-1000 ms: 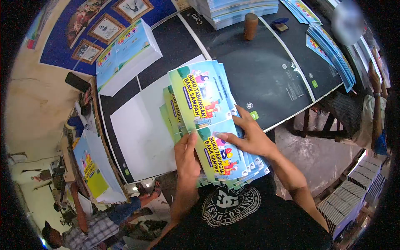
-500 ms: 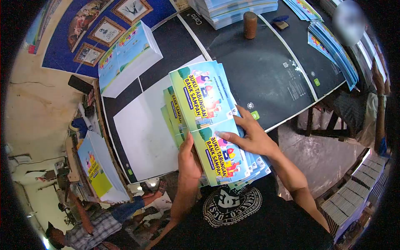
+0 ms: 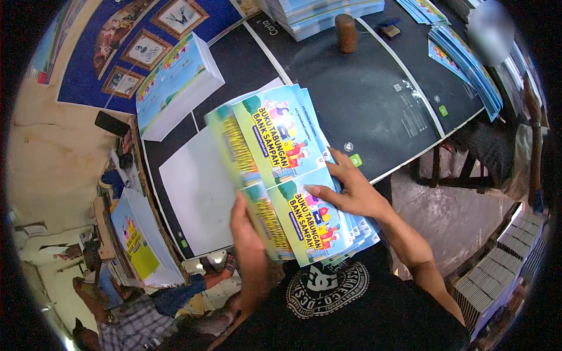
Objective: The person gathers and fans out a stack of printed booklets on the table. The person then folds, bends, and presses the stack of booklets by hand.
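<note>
A fanned stack of printed booklet covers point(image 3: 284, 137), reading "Buku Tabungan Bank Sampah", is held above the worktable, close to my black shirt. My right hand point(image 3: 354, 190) grips the stack's right side, thumb lying on the top cover and fingers underneath. At the left edge, my left hand point(image 3: 248, 228) is closed on one cover point(image 3: 234, 143), smeared by motion, that sticks out from beneath the top one. The left fingertips are hidden under that cover.
White paper point(image 3: 196, 184) lies on the black tabletop point(image 3: 363, 88). A thick printed stack point(image 3: 187, 93) stands at the left. Behind are a brown cylinder point(image 3: 346, 34), a brush-like object point(image 3: 390, 28) and more printed stacks point(image 3: 331, 14). A person point(image 3: 140, 319) is at lower left.
My left hand has moved left, and the cover in it now sticks out much further from under the top one. My right hand stays almost in place.
</note>
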`<control>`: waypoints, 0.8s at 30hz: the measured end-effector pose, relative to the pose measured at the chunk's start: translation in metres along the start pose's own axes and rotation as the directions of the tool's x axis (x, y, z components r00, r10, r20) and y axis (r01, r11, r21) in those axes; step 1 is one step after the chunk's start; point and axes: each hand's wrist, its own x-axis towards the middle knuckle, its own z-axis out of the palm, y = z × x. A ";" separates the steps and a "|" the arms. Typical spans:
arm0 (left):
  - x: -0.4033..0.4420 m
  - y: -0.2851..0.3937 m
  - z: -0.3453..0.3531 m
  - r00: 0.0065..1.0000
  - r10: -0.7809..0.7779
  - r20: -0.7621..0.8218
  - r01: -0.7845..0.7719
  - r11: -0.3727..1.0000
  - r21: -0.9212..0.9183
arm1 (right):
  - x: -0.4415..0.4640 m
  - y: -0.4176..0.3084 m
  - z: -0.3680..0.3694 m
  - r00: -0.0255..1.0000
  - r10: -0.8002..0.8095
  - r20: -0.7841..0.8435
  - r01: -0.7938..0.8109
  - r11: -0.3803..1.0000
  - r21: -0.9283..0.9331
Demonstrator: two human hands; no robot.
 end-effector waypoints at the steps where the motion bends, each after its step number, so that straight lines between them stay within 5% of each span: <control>1: -0.002 0.014 -0.004 0.999 0.037 0.016 -0.037 0.999 -0.034 | 0.000 0.002 -0.001 1.000 -0.007 0.002 0.007 1.000 -0.005; 6: -0.032 0.067 -0.012 0.950 0.307 0.048 -0.307 0.952 -0.011 | 0.002 0.001 0.008 0.979 -0.097 -0.181 0.099 0.995 0.004; 8: -0.043 0.075 -0.005 0.916 0.401 0.021 -0.402 0.915 0.049 | 0.002 -0.004 0.009 0.987 -0.102 -0.127 0.090 0.991 -0.096; 9: -0.048 0.065 0.025 0.888 0.443 -0.120 -0.436 0.896 0.080 | 0.001 -0.002 0.009 0.987 -0.137 -0.088 0.118 0.975 -0.188; 15: -0.019 -0.003 0.020 0.976 0.216 0.015 -0.208 0.918 0.338 | -0.001 -0.002 0.004 0.995 -0.097 -0.026 0.091 0.977 -0.191; 24: -0.020 -0.017 0.037 0.997 0.073 -0.007 -0.070 0.972 0.223 | 0.000 -0.005 -0.001 0.998 -0.061 -0.029 0.060 0.998 -0.033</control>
